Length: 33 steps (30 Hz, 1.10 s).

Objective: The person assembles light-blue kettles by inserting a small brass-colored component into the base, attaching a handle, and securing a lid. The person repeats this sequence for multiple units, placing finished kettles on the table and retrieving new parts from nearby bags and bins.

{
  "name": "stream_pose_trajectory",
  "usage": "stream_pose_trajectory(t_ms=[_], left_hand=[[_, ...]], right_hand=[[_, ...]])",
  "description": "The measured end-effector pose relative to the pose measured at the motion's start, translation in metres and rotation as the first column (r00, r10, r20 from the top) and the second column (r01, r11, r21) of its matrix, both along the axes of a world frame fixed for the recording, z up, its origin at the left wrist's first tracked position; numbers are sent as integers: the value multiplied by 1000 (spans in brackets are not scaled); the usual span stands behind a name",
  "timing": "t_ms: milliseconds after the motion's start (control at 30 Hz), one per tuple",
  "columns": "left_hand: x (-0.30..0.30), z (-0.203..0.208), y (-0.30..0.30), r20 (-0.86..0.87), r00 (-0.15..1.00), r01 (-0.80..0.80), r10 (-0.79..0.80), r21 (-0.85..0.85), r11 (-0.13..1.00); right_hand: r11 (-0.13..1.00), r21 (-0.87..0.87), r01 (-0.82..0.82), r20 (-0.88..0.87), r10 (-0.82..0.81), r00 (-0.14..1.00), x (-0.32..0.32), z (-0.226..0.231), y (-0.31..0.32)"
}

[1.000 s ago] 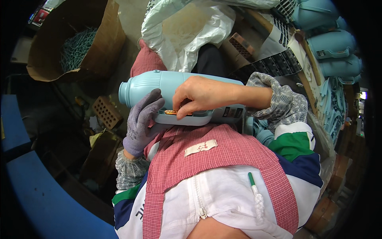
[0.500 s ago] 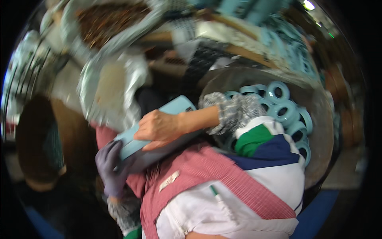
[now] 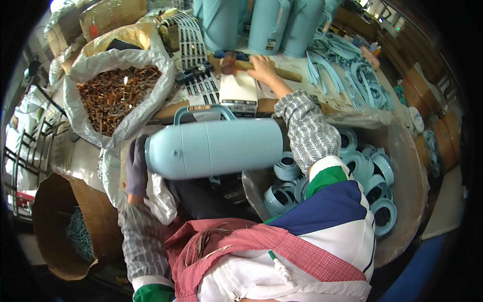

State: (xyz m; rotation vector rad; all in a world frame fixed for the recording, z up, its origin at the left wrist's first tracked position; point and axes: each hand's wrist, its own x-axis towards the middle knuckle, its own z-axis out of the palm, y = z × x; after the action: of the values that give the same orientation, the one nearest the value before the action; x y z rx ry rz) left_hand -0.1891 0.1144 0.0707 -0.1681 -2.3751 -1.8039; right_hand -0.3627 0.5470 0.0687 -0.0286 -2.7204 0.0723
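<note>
A light blue vacuum flask (image 3: 216, 148) with a top handle lies sideways above my lap. My left hand (image 3: 136, 168), in a grey-purple glove, holds it by the left end; the fingers behind it are partly hidden. Over the work table, my bare right hand (image 3: 265, 71) reaches with fingers apart across a wooden handle (image 3: 288, 74). Whether it touches that handle I cannot tell. Just left of those fingers stands a reddish-brown cylindrical mallet head (image 3: 228, 63). A small white box (image 3: 238, 89) sits at the table's near edge.
Several upright blue flasks (image 3: 267, 30) stand at the back, with blue strap-like parts (image 3: 324, 70) to their right. A lined bin (image 3: 407, 201) holds blue rings (image 3: 383, 216). At left are a bag of small brown pieces (image 3: 113, 98) and a brown drum (image 3: 53, 226).
My right hand has left the blue flask and reached forward to the table. The flask has been raised away from my lap and now lies nearly level, still in my left hand.
</note>
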Motion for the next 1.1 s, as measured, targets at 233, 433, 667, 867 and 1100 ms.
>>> stream_pose_trajectory(t_ms=[233, 433, 667, 867, 1100], left_hand=[[-110, -99, -52, -305, 940, -173, -153, -813, 557], [-81, -48, -26, -180, 976, -49, -122, -731, 681], [-124, -101, -54, -226, 969, -55, -100, -592, 804], [-88, -36, -13, 501, 865, -72, 3, 119, 990], [-37, -63, -90, 367, 928, 56, -67, 40, 998]], right_hand=[[873, -274, -404, 71, 437, 896, 31, 63, -63], [801, -139, -582, 280, 596, 752, 60, 53, -79], [845, -265, -465, 408, 535, 740, 64, 49, -66], [949, -51, -310, -271, 285, 919, 81, 41, 50], [990, 70, -119, 555, 61, 830, 284, -167, 56]])
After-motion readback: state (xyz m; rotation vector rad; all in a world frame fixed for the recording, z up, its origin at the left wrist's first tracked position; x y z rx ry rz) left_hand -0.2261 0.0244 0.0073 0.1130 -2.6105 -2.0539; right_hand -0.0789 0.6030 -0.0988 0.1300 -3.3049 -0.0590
